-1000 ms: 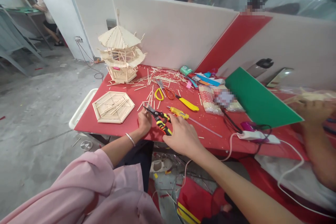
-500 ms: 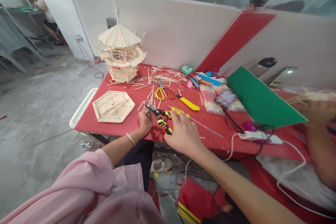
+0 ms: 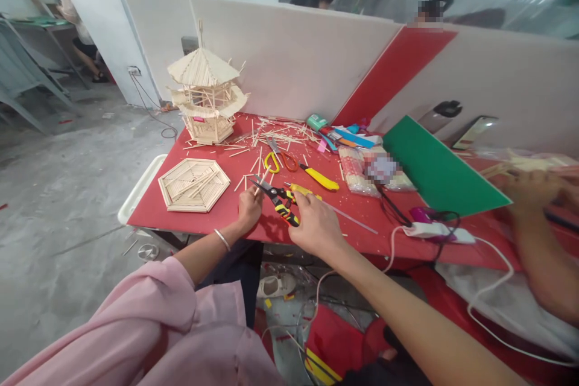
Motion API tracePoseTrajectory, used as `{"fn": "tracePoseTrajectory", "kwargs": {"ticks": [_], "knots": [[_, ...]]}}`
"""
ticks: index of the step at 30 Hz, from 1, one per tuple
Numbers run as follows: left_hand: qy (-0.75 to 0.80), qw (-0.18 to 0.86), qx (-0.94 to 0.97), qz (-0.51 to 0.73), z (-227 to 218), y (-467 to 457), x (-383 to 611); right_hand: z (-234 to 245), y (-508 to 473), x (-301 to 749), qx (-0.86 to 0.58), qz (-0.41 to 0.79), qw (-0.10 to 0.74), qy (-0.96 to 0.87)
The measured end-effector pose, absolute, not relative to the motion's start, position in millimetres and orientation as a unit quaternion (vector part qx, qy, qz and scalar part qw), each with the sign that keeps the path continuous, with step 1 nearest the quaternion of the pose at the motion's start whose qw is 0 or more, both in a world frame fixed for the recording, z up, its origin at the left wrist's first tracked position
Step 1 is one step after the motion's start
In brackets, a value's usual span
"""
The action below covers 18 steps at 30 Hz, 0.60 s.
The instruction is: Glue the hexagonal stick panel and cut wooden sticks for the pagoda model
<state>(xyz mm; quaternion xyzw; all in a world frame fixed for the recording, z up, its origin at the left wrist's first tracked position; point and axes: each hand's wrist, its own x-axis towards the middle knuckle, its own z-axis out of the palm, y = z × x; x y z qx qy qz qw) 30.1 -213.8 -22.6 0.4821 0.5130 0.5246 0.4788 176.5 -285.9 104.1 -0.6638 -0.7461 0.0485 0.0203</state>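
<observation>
My left hand is closed on a thin wooden stick near the front edge of the red table. In my right hand are black-and-yellow cutting shears, gripped by the handles. Their blades lie close to the stick at my left fingertips; whether they touch it I cannot tell. Left of my left hand lies a hexagonal stick panel with several loose sticks on top. A pagoda-shaped stick model stands upright behind the panel.
Scissors, a yellow-handled cutter and scattered sticks lie beyond my hands. To the right are packs of sticks, a green board and a white power strip. A co-worker's hand is at the far right.
The view has shifted slightly, so the table things appear a little further left. The stick in my left hand now points up more visibly beside the blades. Both hands keep their hold.
</observation>
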Motion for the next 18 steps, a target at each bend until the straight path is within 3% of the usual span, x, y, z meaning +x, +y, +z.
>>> {"fn": "tracePoseTrajectory", "kwargs": {"ticks": [5,10,18], "knots": [[0.416,0.347,0.652,0.530,7,-235,15,105,-300,197,-0.656,0.089,0.078,-0.745],[0.376,0.216,0.688,0.581,39,-256,11,109,-315,206,-0.665,0.142,0.095,-0.727],[0.347,0.269,0.719,0.538,70,-274,10,114,-335,215,-0.634,0.198,0.144,-0.734]]}}
